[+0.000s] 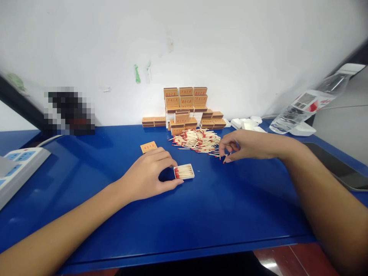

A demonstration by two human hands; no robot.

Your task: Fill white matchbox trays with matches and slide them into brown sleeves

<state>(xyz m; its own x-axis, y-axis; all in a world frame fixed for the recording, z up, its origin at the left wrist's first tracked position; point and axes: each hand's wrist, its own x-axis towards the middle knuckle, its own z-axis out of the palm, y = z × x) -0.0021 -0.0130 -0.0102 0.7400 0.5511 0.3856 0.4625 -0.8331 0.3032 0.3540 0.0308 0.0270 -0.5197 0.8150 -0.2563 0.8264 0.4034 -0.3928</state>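
A small white matchbox tray [184, 171] with red-tipped matches in it lies on the blue table [201, 207]. My left hand [149, 172] curls around the tray's left side, thumb and fingers against it. My right hand [244, 145] pinches a few matches at the right edge of a loose heap of matches [197, 140]. An orange matchbox sleeve [148, 147] lies flat just beyond my left hand.
Stacked orange matchboxes [185, 107] stand against the white wall. White trays [245, 123] and a lying plastic bottle [307, 105] are at the back right. A dark phone [336, 165] lies on the right, a power strip [17, 165] on the left.
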